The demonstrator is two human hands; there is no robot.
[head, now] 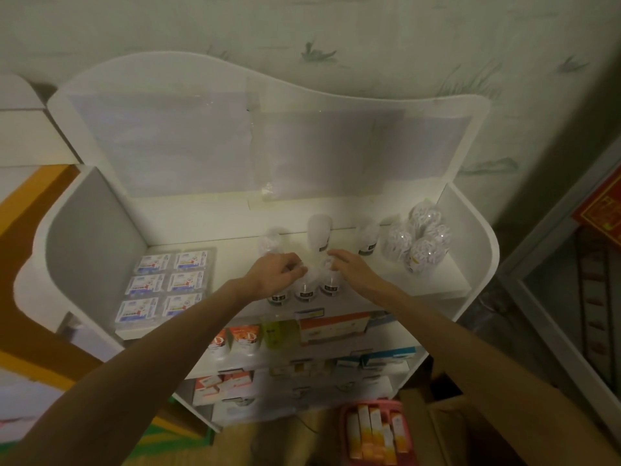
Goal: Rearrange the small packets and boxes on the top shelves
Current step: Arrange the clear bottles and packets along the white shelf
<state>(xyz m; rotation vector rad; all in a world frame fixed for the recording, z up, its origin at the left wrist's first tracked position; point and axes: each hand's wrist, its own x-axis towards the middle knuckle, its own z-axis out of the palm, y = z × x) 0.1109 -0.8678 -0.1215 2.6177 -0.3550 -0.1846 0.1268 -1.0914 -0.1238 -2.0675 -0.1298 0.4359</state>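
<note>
Place: on the top shelf (188, 237) of a white display stand, seen from above by the head camera, both bare arms reach in from the lower edge of the view.
Left hand (277, 275): fingers curled over the tops of a cluster of small clear bottles (304, 290) near the shelf's front edge; it appears to grip one, though which one cannot be told.
Right hand (349, 265): fingers fairly straight and relaxed, resting against the right side of the same cluster, fingertips pointing toward the left hand; nothing is clamped in it.
Small clear bottles: three dark-labelled ones stand in a row at the front, between and partly under the two hands.
Tall white bottle (319, 233): upright just behind the hands, near the middle of the shelf.
Other bottles: a clear one (268, 242) stands behind the left hand, and another with a dark label (368, 238) stands right of the tall bottle.
Round clear containers (418, 240): a group of about five, filled with white bits, clustered at the right end of the shelf, well apart from the hands.
Flat packets (168, 285): blue-and-white, laid in two columns of three at the left end of the shelf.
Lower shelves: orange-and-white boxes (242, 338), a green bottle (274, 331) and a wide orange box (332, 327) on the next level; blue-and-white boxes (386, 356) below that.
Floor: a pink basket (342, 428) holding upright orange-and-white boxes stands in front of the stand.
Background: pale wallpaper (336, 28) with faint plant drawings.
</note>
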